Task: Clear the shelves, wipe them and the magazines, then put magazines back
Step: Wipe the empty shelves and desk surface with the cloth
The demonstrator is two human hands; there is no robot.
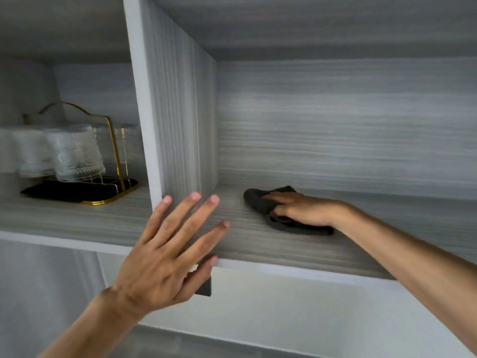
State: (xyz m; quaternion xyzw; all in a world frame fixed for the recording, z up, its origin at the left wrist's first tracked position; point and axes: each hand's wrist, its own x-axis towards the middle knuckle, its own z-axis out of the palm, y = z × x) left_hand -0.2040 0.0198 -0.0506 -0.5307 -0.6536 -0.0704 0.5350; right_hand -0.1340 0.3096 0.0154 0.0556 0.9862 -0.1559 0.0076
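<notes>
A grey wood-grain shelf (361,244) fills the right compartment, with no magazines in view. A dark cloth (260,202) lies bunched on the shelf board near its left side. My right hand (304,210) lies on the cloth, palm down, with its fingers pressing it onto the board; the thumb curls against the cloth's front edge. My left hand (170,251) is spread with straight fingers at the shelf's front edge, just below the vertical divider (178,104), and its thumb hooks under the board's lip.
In the left compartment a gold wire rack (108,156) on a black tray (77,192) holds several ribbed glass cups (74,153). A small dark bracket (205,288) sits under the shelf. A white wall lies below.
</notes>
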